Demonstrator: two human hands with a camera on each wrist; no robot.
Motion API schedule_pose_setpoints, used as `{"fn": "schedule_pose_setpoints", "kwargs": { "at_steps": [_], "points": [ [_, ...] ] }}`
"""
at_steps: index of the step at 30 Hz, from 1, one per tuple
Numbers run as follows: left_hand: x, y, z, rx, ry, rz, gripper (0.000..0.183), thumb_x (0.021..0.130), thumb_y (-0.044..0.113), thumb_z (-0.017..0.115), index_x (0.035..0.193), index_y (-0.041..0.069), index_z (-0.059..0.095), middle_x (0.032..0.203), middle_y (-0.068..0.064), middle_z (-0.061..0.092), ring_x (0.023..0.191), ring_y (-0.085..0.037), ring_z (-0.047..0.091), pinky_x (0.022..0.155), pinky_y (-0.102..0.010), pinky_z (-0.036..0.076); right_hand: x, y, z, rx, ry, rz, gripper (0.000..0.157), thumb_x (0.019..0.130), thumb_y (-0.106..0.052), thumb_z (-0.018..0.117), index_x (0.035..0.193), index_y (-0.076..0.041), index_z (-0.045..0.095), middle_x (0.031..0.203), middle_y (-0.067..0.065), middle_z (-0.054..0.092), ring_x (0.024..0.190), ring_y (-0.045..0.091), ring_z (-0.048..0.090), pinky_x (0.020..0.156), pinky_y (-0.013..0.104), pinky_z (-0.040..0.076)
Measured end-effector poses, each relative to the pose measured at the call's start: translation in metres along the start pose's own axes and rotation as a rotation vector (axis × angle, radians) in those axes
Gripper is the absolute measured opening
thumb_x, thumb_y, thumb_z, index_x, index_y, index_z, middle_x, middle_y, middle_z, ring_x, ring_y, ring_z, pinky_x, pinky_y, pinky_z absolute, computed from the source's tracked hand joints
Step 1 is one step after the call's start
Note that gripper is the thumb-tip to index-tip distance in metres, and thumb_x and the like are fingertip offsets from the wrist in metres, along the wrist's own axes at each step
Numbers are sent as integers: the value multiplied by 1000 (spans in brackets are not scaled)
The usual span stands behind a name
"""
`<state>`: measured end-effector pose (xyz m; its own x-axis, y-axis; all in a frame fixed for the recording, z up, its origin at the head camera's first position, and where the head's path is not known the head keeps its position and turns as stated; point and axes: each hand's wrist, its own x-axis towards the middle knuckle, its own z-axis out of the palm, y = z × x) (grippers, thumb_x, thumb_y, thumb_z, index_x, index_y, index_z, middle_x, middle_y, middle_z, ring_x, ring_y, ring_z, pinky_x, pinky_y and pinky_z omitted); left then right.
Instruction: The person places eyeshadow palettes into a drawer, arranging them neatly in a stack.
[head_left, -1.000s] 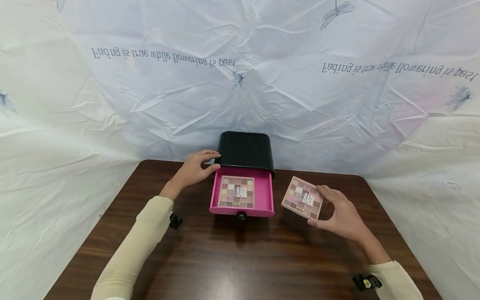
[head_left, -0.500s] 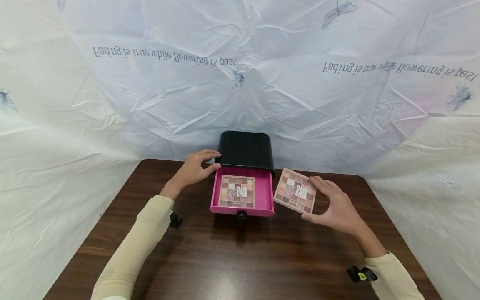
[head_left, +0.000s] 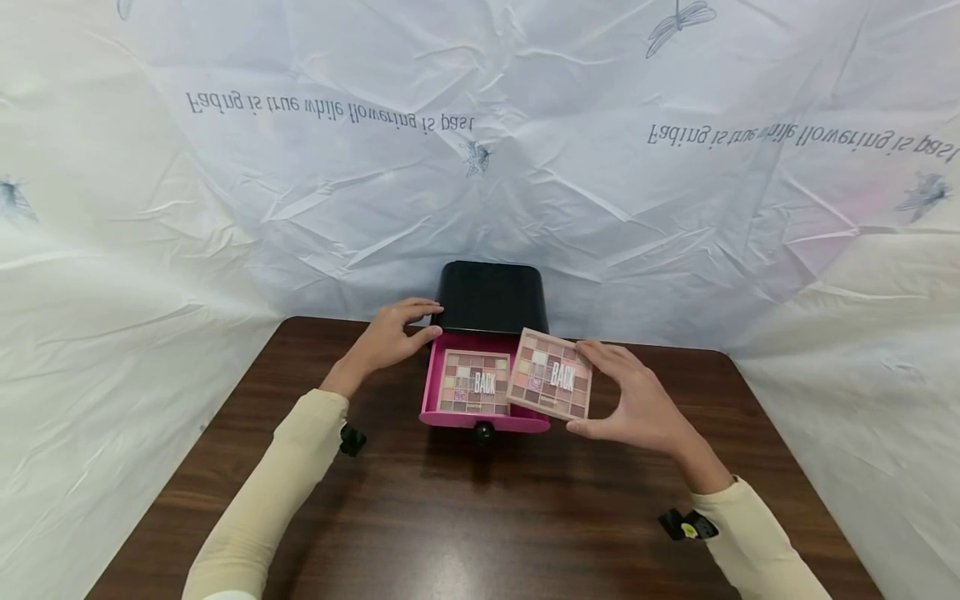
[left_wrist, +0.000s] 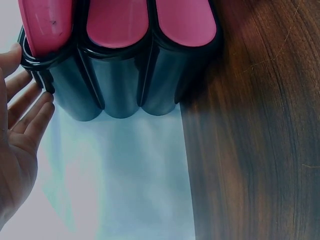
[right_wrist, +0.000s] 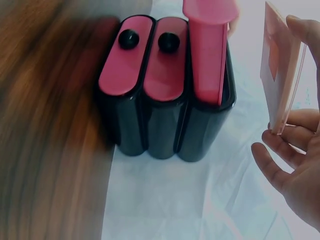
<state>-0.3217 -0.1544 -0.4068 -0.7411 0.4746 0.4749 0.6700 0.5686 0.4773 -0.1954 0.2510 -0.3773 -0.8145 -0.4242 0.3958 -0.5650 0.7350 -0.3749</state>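
Note:
My right hand (head_left: 637, 400) pinches a pink eyeshadow palette (head_left: 550, 373) by its right edge, thumb at the near corner and fingers at the far one. The palette overlaps the right part of a pulled-out pink drawer (head_left: 486, 422) in the head view. A matching palette (head_left: 472, 382) lies flat in the drawer's left side. The drawer belongs to a black chest (head_left: 491, 296) with three tiers, the top one pulled out. My left hand (head_left: 393, 337) rests with extended fingers against the chest's left side; in the left wrist view the fingertips touch the top tier's wall.
Two lower pink drawers (right_wrist: 125, 60) with round black knobs are pushed in. The chest stands at the back of a dark wooden table (head_left: 465, 517). A white printed cloth (head_left: 345, 192) hangs right behind it and along both sides.
My right hand has carried the palette leftward from beside the drawer to over its right part. The left hand, the chest and the drawer have stayed in place.

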Motion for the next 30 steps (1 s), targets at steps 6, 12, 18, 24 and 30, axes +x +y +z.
{"fn": "schedule_pose_setpoints", "kwargs": {
  "at_steps": [6,12,18,24,30],
  "points": [
    [0,-1,0,5,5,-1,45,99,36,69,137,11,67,141,-12,60,123,-31,63,105,-50,51,16,-11,7,20,-58,-24,111,66,-57,91,157,-14,44,159,10,43,143,34,39,104,67,43],
    [-1,0,1,5,6,-6,45,99,35,69,137,11,67,141,-12,60,124,-31,63,105,-50,51,33,-15,17,49,-113,-45,112,68,-61,89,157,-11,42,160,11,40,146,34,37,106,67,41],
    [-1,1,1,9,15,4,44,99,34,70,136,11,67,140,-12,61,123,-31,64,105,-50,51,46,-20,26,72,-134,-90,109,69,-57,90,157,-12,43,160,14,40,146,34,36,108,66,40],
    [-1,1,1,7,17,8,44,99,34,70,135,10,68,139,-13,62,122,-31,64,104,-50,51,57,-24,34,88,-154,-135,105,70,-56,88,156,-13,45,159,11,42,145,32,38,110,63,41],
    [0,0,1,7,13,6,44,99,34,70,136,10,67,140,-13,61,123,-32,63,105,-50,51,64,-28,43,79,-165,-161,103,69,-58,86,153,-12,49,158,9,44,143,30,40,109,59,44]
  ]
}}
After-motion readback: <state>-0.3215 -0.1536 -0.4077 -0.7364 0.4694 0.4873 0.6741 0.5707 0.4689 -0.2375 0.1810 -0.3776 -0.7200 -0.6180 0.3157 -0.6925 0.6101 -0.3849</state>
